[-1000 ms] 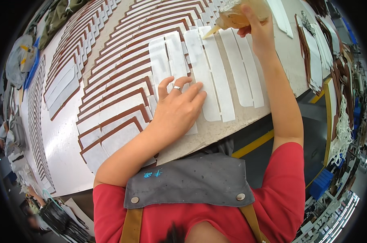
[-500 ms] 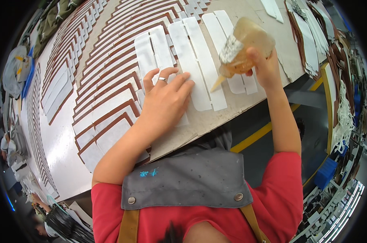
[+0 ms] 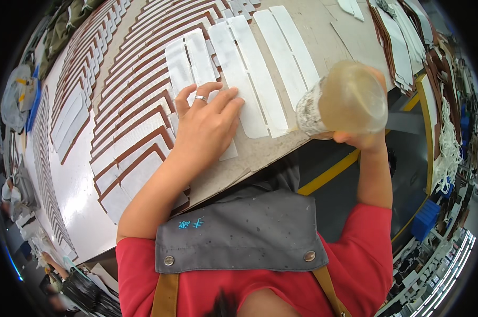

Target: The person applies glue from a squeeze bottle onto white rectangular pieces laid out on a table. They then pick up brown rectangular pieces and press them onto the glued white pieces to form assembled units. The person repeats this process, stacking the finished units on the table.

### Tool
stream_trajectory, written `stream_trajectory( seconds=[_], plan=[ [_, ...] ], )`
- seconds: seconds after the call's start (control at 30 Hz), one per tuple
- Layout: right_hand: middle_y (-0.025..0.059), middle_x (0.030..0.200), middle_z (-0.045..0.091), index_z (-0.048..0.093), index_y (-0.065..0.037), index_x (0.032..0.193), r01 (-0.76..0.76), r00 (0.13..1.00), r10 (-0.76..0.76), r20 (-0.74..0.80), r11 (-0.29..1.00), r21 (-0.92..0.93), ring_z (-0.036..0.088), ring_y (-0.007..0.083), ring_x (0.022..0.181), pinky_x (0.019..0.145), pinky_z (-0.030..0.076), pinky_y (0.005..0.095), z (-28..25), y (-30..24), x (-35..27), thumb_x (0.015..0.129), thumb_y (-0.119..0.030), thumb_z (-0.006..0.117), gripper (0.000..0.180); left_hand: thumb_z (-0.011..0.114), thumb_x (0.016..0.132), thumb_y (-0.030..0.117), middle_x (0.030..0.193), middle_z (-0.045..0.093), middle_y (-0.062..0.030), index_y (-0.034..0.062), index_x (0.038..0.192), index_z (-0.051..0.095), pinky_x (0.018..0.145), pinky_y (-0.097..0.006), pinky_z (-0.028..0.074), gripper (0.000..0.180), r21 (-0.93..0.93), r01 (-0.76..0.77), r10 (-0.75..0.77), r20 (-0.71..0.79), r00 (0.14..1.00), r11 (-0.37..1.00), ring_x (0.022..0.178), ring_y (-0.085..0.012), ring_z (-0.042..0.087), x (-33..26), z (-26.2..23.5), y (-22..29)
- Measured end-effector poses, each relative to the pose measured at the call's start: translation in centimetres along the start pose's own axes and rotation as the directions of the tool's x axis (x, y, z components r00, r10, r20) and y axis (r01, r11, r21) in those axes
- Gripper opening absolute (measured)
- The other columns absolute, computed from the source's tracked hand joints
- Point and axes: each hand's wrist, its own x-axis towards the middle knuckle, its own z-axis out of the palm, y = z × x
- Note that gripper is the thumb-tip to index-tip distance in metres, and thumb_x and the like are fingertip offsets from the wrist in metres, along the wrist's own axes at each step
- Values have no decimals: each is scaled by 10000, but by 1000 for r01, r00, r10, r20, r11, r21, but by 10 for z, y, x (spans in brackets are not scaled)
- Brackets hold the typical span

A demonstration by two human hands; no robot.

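In my right hand (image 3: 366, 140) is a squeeze bottle (image 3: 352, 98), translucent and yellowish with a whitish crusted shoulder. It is tipped sideways, its bottom toward the view. Its pale nozzle (image 3: 292, 128) points left, at the lower right end of a long white slotted piece (image 3: 248, 66); whether it touches cannot be made out. My left hand (image 3: 203, 127), a ring on one finger, lies with fingers spread over the lower end of a shorter white piece (image 3: 182, 62) and beside the long one. A third white slotted piece (image 3: 286, 45) lies to the right, its lower end partly hidden by the bottle.
Overlapping rows of white, brown-edged pieces (image 3: 136, 100) cover the table's left and middle. Stacks of brown and white strips (image 3: 394, 47) hang at the far right edge. White cords (image 3: 447, 153) dangle beside a yellow-edged board (image 3: 426, 121). Another person's arm (image 3: 54, 264) shows at lower left.
The bottle and my right hand have moved right and nearer to me, with the bottle tipped flatter. Its nozzle has gone from the slot to the long piece's right end.
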Motion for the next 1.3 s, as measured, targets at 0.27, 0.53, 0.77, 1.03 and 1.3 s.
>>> stream_trajectory(
  seconds=[0.27,0.53,0.77,1.03,1.3],
  plan=[
    [51,841,597,454,-14,1159,7,946,83,-314,961,277,583,103,649,535,478,223,12,30,64,805,-295,720,524,638,777,111,1088,618,15,124,974,639,978,-420,244,197,21,-11,11,-2,1000,1000,1093,-201,520,1,1,0],
    [47,778,596,520,-33,1002,38,931,74,-357,954,298,556,83,624,490,440,200,55,79,135,825,-162,707,288,647,760,107,1089,614,9,118,956,639,985,-427,232,196,33,-2,2,15,1000,999,1085,-193,527,-1,2,-1],
    [30,740,626,577,-42,942,33,971,14,-239,981,191,573,70,558,408,421,198,41,86,143,818,-268,718,294,652,749,99,1090,612,5,114,947,642,988,-433,227,199,38,-6,5,28,1000,999,1093,-191,521,0,0,-1],
    [52,723,600,562,-20,945,-100,949,155,-276,974,202,550,103,480,426,443,212,28,90,129,842,-328,675,344,649,757,99,1096,611,4,115,955,639,994,-431,221,199,30,-1,-1,44,999,1000,1107,-198,514,0,-2,0],
    [24,678,563,558,-26,929,-206,919,271,-287,950,236,484,85,449,384,375,210,23,67,91,842,-331,667,335,648,767,102,1102,614,15,122,981,639,995,-433,222,215,13,12,-13,28,1000,1000,1114,-206,506,0,0,0]
  ],
)
